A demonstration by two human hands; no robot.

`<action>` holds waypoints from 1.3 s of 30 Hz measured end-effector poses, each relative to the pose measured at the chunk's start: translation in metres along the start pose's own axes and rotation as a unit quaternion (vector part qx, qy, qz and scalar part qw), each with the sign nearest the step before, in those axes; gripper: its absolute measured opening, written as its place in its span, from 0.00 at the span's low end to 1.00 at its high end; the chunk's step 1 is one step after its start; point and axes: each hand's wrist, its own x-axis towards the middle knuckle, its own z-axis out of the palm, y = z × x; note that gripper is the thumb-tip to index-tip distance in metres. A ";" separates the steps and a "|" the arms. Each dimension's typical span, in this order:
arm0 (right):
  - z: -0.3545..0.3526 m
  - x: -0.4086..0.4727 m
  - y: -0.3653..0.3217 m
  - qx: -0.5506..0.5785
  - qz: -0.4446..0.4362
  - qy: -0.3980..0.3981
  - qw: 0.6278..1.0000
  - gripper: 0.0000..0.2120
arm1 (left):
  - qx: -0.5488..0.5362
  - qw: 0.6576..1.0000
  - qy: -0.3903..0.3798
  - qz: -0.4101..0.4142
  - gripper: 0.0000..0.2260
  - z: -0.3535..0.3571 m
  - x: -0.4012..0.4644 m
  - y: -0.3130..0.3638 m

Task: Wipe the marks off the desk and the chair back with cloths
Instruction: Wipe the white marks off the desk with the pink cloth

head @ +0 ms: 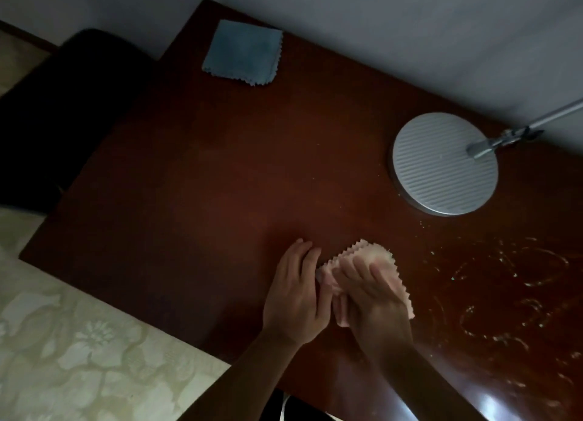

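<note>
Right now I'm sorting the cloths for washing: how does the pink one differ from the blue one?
The pink cloth is bunched between both hands at the desk's near edge; the blue cloth lies flat, folded square, untouched at the far corner. Only the pink cloth sits beside the white marks. Both have zigzag edges.

The desk looks like dark red-brown wood with a smooth, glossy varnish that catches a bright glare at the near right, where pale smeared marks dull the shine. The pink cloth and the folded blue cloth are soft, matt fabric with zigzag-cut edges. The lamp base is matt grey, finely ribbed, apparently metal.
</note>
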 end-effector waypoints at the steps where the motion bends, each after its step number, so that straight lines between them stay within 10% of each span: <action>1: 0.000 0.002 0.003 -0.012 -0.010 0.008 1.000 0.18 | -0.003 1.000 -0.004 -0.005 0.22 0.000 0.000 0.000; 15: -0.002 0.255 0.026 -0.106 0.166 0.002 0.980 0.17 | -0.057 0.998 0.009 0.012 0.20 -0.008 0.005 -0.004; 22: -0.006 0.196 0.036 -0.009 -0.078 -0.071 0.994 0.21 | -0.095 0.995 0.014 0.019 0.19 -0.007 0.000 -0.007; 27: -0.020 0.235 0.041 -0.019 0.052 -0.014 0.998 0.25 | -0.094 0.995 0.020 0.010 0.18 -0.007 0.002 -0.004; 39: -0.028 0.080 0.056 0.033 -0.064 -0.096 0.993 0.21 | -0.129 0.991 0.036 0.019 0.17 -0.010 0.004 -0.007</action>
